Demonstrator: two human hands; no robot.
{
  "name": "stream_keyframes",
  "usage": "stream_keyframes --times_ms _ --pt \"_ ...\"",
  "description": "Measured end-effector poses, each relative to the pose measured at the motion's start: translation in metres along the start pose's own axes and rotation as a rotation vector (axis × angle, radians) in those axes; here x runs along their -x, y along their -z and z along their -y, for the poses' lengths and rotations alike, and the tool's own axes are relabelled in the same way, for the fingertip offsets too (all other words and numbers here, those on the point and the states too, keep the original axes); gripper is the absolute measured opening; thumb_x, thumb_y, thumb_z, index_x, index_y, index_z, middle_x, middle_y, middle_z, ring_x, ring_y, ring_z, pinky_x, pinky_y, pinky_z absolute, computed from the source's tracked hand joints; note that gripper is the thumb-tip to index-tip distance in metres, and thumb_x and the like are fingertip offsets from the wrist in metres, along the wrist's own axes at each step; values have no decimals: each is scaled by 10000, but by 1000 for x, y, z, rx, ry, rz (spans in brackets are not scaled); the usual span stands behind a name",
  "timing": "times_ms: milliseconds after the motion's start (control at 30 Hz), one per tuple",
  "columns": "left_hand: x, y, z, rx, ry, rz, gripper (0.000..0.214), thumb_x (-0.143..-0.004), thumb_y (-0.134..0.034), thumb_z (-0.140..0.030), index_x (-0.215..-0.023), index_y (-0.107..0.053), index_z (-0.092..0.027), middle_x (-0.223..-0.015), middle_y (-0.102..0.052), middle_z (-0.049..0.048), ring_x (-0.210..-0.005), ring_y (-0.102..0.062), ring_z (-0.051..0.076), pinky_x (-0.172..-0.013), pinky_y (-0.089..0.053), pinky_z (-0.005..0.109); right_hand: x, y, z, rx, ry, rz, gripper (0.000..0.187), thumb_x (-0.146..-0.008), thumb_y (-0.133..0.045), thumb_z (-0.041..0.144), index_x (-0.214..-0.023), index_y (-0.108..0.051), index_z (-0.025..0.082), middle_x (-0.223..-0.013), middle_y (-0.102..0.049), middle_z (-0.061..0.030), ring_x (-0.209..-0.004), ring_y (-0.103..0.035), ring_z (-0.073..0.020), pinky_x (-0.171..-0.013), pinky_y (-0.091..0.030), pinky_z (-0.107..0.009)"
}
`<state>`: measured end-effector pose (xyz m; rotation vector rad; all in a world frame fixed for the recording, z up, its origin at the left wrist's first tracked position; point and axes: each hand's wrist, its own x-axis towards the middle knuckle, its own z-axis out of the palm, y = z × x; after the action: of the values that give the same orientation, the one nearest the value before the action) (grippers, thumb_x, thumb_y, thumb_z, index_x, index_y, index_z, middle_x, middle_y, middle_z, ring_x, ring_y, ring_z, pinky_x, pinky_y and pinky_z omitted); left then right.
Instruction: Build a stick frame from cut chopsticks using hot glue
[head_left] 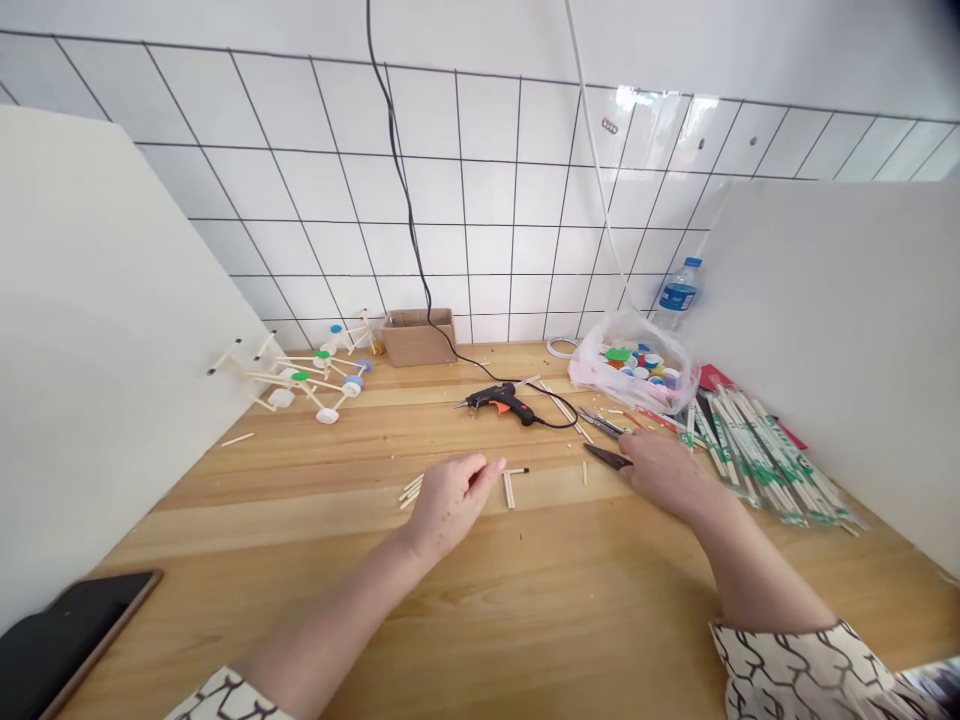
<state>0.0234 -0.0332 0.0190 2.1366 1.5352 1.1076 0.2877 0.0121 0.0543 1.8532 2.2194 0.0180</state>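
Closest in, a dark phone [67, 640] lies at the front left corner of the desk [225, 520]. The left hand [450, 505] is empty and loosely curled, its fingers [487, 472] just beside short cut wooden sticks [411, 490] and two more pieces [510, 488]. The right hand [664, 475] lies palm down, its fingertips [626, 447] at a dark pointed blade [606, 457]; whether it grips this, I cannot tell. Further back sit a black-and-orange hot glue gun [499, 400], a plastic bag of bottle caps [634, 365] and bundled wrapped chopsticks [765, 460]. Stick-and-cap frames [300, 380] stand toward the back left, near a cardboard box [416, 338] against the white tiled wall [487, 200].
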Motion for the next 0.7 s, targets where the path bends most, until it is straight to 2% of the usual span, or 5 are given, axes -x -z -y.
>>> stream_keyframes --times_ms 67,200,367,500,700 --pt "7 -3 -8 19 -5 12 422 -875 -412 -324 -491 -290 -199 -470 -315 -61 -456 -329 93 -463 -237 226 7 5 11 5 53 -36 192 -833 -513 166 -960 -646 111 -1012 -656 -172 -967 -608 -303 -728 -418 -347" --pt "20 -10 -15 49 -21 17 341 -891 -421 -294 -566 -440 -195 -547 -487 -31 -536 -465 114 -514 -329 219 31 23 44 8 217 -88 142 -856 -563 240 -934 -639 148 -987 -663 -131 -968 -599 -265 -836 -388 -353" --pt "32 -16 -7 82 -36 -11 226 -912 -411 -250 -772 -579 -192 -711 -628 10 -669 -575 148 -616 -435 246 72 54 79 94 514 -245 77 -873 -559 210 -852 -623 172 -810 -658 -68 -801 -608 -236 -766 -416 -356" --pt "36 -14 0 93 -73 -33 189 -902 -413 -213 -820 -584 -203 -752 -647 22 -719 -601 174 -655 -472 289 101 80 92 156 583 -461 55 -845 -583 204 -801 -604 178 -744 -620 -44 -726 -578 -215 -755 -413 -358" --pt "35 -7 3 67 -183 -87 148 -888 -432 -190 -831 -561 -236 -772 -657 53 -736 -616 214 -641 -500 336 110 98 97 -45 665 -700 106 -805 -586 196 -699 -580 197 -632 -587 -15 -585 -529 -172 -637 -414 -329"
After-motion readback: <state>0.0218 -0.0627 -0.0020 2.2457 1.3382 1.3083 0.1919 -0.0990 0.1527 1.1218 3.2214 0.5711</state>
